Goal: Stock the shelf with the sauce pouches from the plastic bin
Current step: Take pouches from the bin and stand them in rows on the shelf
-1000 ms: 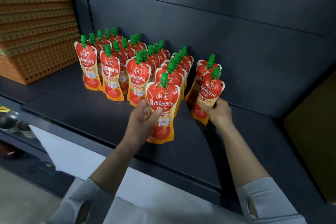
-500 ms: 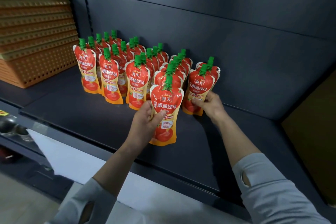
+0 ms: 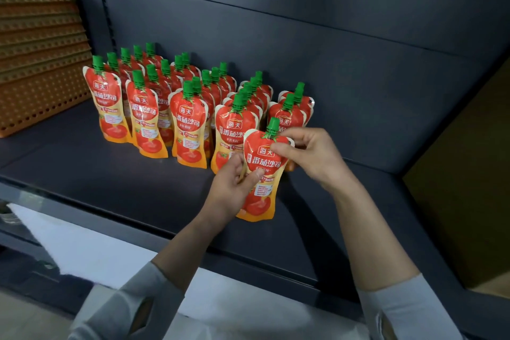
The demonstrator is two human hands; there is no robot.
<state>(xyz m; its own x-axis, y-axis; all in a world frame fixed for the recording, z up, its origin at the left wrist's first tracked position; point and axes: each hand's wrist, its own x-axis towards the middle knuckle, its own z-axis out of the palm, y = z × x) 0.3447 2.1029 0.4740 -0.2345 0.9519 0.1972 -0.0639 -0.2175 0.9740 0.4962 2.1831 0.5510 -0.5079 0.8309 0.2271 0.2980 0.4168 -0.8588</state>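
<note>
One sauce pouch [image 3: 262,163], red and orange with a green cap [image 3: 273,125], is held upright over the front part of the dark shelf [image 3: 110,174]. It is gripped by both hands. The left hand [image 3: 234,188] is closed round the narrow waist of the pouch from the left, with the thumb laid across the printed front and the fingers curled behind. The right hand [image 3: 311,157] is closed on the upper right shoulder, just beside the cap, where the edge is pinched between thumb and fingers. The lower edge of the sauce pouch is seen close to the shelf board; whether the board is touched cannot be told.

Behind it and to its left, the other pouches [image 3: 189,130] are stood upright on the shelf in rows that run from the front toward the back wall [image 3: 303,36]. Four longer rows are counted on the left. A shorter row [image 3: 292,110] is placed straight behind the sauce pouch and is partly hidden by it and by the right hand.

At the far left of the shelf a stack of orange perforated baskets [image 3: 36,69] is kept, apart from the pouches. Grey sleeves [image 3: 408,309] are worn on both forearms. Below the front edge of the shelf a white surface [image 3: 91,251] is seen; what it is cannot be made out.
</note>
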